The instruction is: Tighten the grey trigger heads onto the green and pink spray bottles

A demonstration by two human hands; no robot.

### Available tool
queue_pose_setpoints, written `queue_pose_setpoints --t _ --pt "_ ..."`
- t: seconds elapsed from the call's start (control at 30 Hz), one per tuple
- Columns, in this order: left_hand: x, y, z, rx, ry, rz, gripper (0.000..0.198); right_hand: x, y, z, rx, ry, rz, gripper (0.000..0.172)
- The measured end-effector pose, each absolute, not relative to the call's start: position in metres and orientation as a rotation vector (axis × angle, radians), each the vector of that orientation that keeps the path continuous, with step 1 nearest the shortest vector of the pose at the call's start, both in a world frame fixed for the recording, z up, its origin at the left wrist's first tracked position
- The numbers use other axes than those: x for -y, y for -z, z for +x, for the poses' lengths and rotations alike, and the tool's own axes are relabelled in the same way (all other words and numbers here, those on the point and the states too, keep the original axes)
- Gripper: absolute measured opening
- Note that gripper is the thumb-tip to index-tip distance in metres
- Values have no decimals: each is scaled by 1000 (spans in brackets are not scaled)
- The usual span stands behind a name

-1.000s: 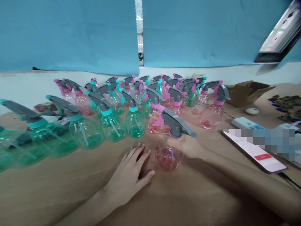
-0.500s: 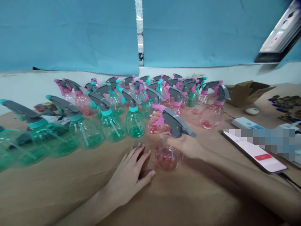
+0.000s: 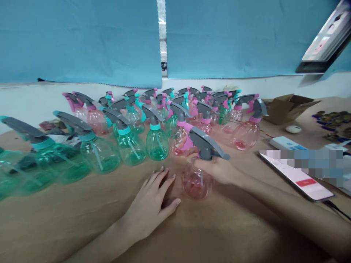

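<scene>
A pink clear spray bottle [image 3: 196,185] with a grey and pink trigger head stands upright on the brown table [image 3: 208,233]. My right hand [image 3: 212,166] is wrapped round its neck, just below the head, with the fingers curled in under the pink trigger. To the left of this bottle, my left hand [image 3: 155,195] lies flat on the table, fingers spread, holding nothing. A green spray bottle [image 3: 157,144] with a turquoise collar stands beyond my left fingertips. Right behind the held bottle is another pink spray bottle [image 3: 178,140], partly covered.
Several green spray bottles [image 3: 101,155] line the left side, with more pink and green ones crowded towards the wall. On the right lie a phone [image 3: 297,175] with a cable, a white power strip [image 3: 287,143], a white mouse [image 3: 293,129] and an open cardboard box [image 3: 285,109].
My right fingers, stretched out past the bottle's neck before, have curled in round it under the trigger. The bottle and my left hand have stayed in place.
</scene>
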State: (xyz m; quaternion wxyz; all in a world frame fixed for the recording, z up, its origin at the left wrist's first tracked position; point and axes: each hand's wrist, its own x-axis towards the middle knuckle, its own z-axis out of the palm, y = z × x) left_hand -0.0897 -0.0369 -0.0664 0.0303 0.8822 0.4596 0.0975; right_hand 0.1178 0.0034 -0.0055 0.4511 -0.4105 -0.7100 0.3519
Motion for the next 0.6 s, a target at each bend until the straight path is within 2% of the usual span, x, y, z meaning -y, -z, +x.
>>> queue_pose_setpoints --t 0.13,0.3,0.43,0.5,0.6 --pt "37 67 -90 -1403 -315 2721 55 -1 0 119 1761 -911 -1003 9" --pt "37 66 -91 -1403 -305 2729 55 -2 0 121 1774 -899 -962 18" --pt "37 66 -90 -1410 -300 2733 55 -4 -1 120 1815 -837 -1070 3" --pt "37 66 -91 -1410 -306 2737 55 -4 -2 119 1835 -783 -1121 15" --pt "37 68 -92 -1402 -332 2743 55 -3 -3 119 1866 -730 -1135 19"
